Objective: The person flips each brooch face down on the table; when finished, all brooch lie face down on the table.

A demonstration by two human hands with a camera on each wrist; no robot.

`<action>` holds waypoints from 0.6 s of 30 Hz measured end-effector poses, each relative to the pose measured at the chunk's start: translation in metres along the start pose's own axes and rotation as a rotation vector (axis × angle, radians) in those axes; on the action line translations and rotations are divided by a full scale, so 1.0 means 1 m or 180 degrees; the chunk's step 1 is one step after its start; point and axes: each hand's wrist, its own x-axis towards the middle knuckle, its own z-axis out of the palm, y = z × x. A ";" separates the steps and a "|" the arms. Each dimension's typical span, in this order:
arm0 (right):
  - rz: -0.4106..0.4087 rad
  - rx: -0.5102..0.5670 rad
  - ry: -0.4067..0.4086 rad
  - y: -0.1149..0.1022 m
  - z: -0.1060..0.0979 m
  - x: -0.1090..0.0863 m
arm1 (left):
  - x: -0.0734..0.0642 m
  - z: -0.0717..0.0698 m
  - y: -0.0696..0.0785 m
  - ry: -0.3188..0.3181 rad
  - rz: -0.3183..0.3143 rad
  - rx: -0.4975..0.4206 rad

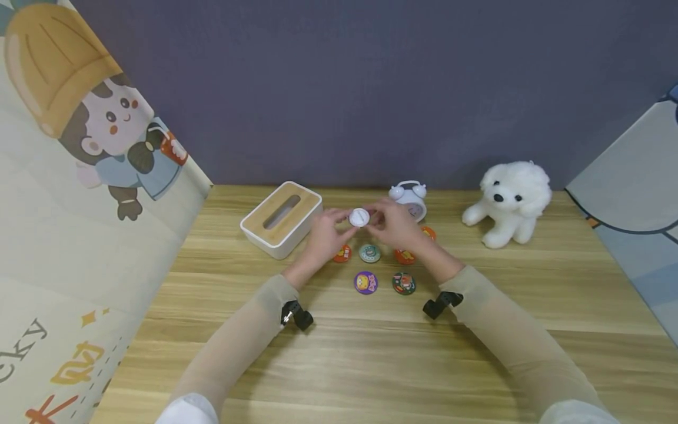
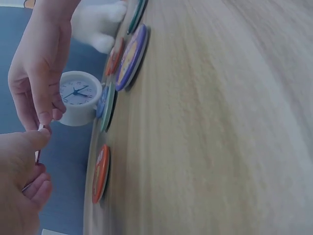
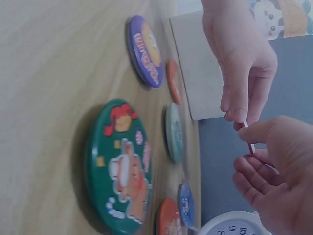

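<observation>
Over the back of the table, both hands hold one small round badge (image 1: 359,217) by its edges, its pale side toward the head camera. My left hand (image 1: 324,235) pinches its left edge; my right hand (image 1: 394,225) pinches the right edge. In the right wrist view the badge (image 3: 249,139) appears nearly edge-on, thin and reddish, between the thumbs and fingers. Below the hands lie several printed badges: a purple one (image 1: 365,282), a dark green one (image 1: 404,283), a teal one (image 1: 369,253) and orange ones. A blue badge (image 3: 186,204) shows in the right wrist view.
A white tissue box (image 1: 281,219) with a wooden lid stands left of the hands. Behind the right hand is a white alarm clock (image 1: 415,203), partly covered. A white plush dog (image 1: 508,203) sits at the back right, near the dark back panel (image 1: 339,94).
</observation>
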 end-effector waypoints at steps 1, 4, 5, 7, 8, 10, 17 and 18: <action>0.0004 -0.0038 -0.0035 0.001 0.001 0.000 | 0.000 0.001 0.000 -0.0044 -0.0037 0.0034; -0.0008 -0.0166 -0.0135 0.003 0.005 0.000 | -0.001 0.003 -0.002 -0.0187 -0.0168 0.0122; -0.0022 -0.0214 -0.0161 0.005 0.007 0.000 | -0.001 0.004 -0.002 -0.0227 -0.0204 0.0146; -0.0057 -0.0305 -0.0197 0.008 0.011 0.001 | -0.002 0.006 -0.003 -0.0296 -0.0249 0.0177; -0.0080 -0.0344 -0.0210 0.009 0.013 0.001 | -0.002 0.007 -0.004 -0.0324 -0.0261 0.0189; -0.0113 -0.0413 -0.0233 0.011 0.015 0.001 | -0.002 0.009 -0.005 -0.0363 -0.0263 0.0223; -0.0250 -0.0629 -0.0294 0.012 0.021 0.003 | -0.003 0.017 -0.010 -0.0486 -0.0152 0.0317; -0.0281 -0.0678 -0.0304 0.012 0.022 0.003 | -0.003 0.018 -0.011 -0.0489 -0.0126 0.0326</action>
